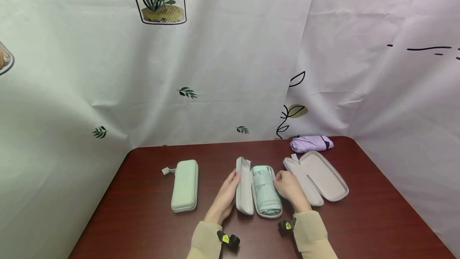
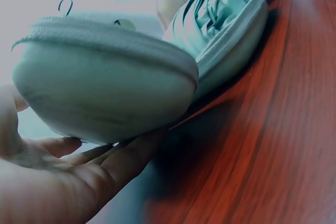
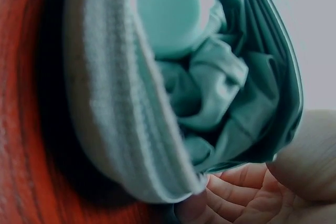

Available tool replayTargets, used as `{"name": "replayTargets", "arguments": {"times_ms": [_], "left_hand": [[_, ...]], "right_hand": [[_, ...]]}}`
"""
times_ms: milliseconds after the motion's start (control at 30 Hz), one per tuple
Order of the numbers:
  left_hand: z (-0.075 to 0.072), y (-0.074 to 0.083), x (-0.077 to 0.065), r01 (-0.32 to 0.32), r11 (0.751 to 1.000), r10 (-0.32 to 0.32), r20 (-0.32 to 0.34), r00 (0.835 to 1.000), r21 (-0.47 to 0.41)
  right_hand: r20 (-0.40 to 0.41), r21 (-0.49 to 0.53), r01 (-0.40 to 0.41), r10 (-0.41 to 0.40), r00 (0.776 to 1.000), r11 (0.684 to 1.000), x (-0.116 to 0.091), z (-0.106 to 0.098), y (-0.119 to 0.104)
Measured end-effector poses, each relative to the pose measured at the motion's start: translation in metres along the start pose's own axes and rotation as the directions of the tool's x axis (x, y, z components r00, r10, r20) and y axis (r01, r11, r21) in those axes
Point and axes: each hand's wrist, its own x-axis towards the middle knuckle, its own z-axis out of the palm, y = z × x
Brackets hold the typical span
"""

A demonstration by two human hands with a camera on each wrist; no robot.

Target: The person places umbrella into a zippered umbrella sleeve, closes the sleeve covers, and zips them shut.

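Observation:
A pale green zip case (image 1: 245,191) lies open at the middle of the table. In its right half rests a folded mint-green umbrella (image 1: 266,191), its gathered cloth and smooth handle end visible in the right wrist view. My left hand (image 1: 224,197) lies along the outside of the raised left half, extended fingers (image 2: 126,161) against the shell. At the right side of the case, my right hand (image 1: 289,187) has curled fingers at the rim beside the umbrella. The right wrist view shows that hand (image 3: 252,198) partly hidden behind the case and the cloth.
A closed pale green case (image 1: 185,187) with a strap lies to the left. To the right lies another open case (image 1: 323,177), pale inside. Behind it, a folded purple umbrella (image 1: 310,143) sits near the back edge of the dark red table (image 1: 136,195). A printed curtain hangs behind.

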Motion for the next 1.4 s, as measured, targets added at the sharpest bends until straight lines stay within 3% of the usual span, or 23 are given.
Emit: {"name": "replayTargets", "arguments": {"times_ms": [467,733,800,867,1000,1067,1133,1400], "left_hand": [[0.018,0.003,-0.004,-0.008,0.993,-0.001,0.084,0.996,0.117],[0.03,0.004,-0.005,-0.058,0.967,0.037,0.087,0.995,0.249],[0.034,0.004,-0.008,-0.077,0.948,0.054,0.082,0.995,0.309],[0.037,0.005,-0.011,-0.094,0.914,0.071,0.072,0.995,0.395],[0.043,0.003,-0.014,-0.117,0.812,0.103,0.058,0.993,0.572],[0.044,0.002,-0.014,-0.129,0.777,0.119,0.057,0.991,0.616],[0.045,0.001,-0.014,-0.131,0.761,0.125,0.055,0.991,0.635],[0.048,-0.002,-0.014,-0.143,0.744,0.132,0.066,0.989,0.653]], "right_hand": [[-0.011,0.009,0.013,-0.012,1.0,1.0,0.003,0.001,0.004],[0.019,0.012,-0.015,0.015,1.0,1.0,0.007,0.0,0.005],[0.022,0.016,-0.016,0.016,1.0,1.0,0.006,0.0,0.005],[0.022,0.016,-0.015,0.015,1.0,1.0,0.005,0.001,0.005],[0.019,0.009,-0.015,0.015,1.0,1.0,0.005,0.003,0.006],[0.019,0.004,-0.009,0.009,1.0,1.0,0.006,0.003,0.006],[0.023,0.004,-0.009,0.008,1.0,1.0,0.006,0.004,0.007],[0.033,0.071,-0.021,0.019,0.999,0.997,0.006,0.0,0.007]]}}
